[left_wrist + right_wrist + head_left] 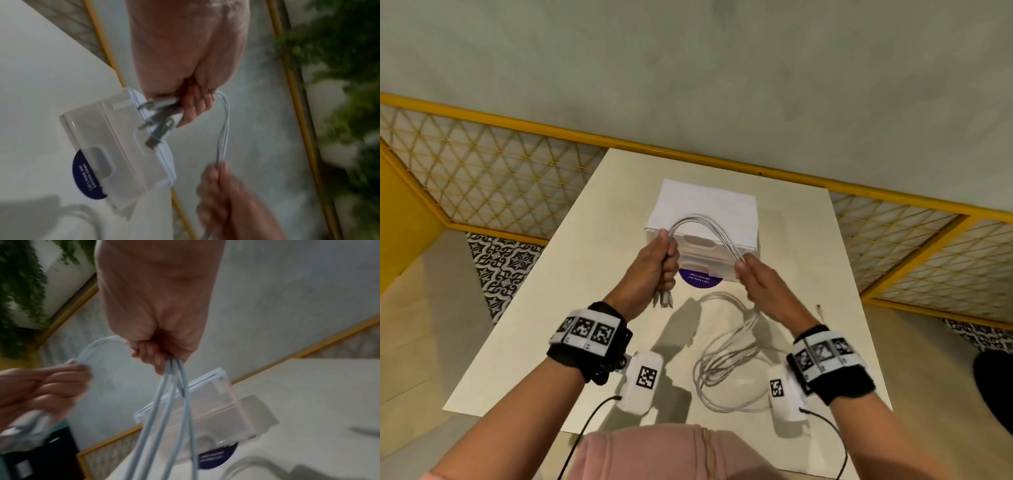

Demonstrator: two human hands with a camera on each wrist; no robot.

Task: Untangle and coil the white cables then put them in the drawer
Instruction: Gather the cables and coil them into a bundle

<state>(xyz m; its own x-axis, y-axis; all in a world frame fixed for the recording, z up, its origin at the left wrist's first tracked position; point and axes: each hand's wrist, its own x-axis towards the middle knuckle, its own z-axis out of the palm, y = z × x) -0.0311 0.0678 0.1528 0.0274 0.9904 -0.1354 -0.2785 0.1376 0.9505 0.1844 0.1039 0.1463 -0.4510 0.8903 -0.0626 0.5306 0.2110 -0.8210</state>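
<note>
White cables (705, 222) arch between both hands above the drawer (705, 240); the left hand (654, 263) fists the plug ends, the right hand (760, 277) pinches the strands. Best keep the left grip firm and feed even loops, letting the tabletop (534, 342) slack trail free.

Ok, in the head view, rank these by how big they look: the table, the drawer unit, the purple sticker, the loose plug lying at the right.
1. table
2. drawer unit
3. purple sticker, partly hidden under the unit
4. loose plug

No close calls; each looks clearly smaller than the one before.
</note>
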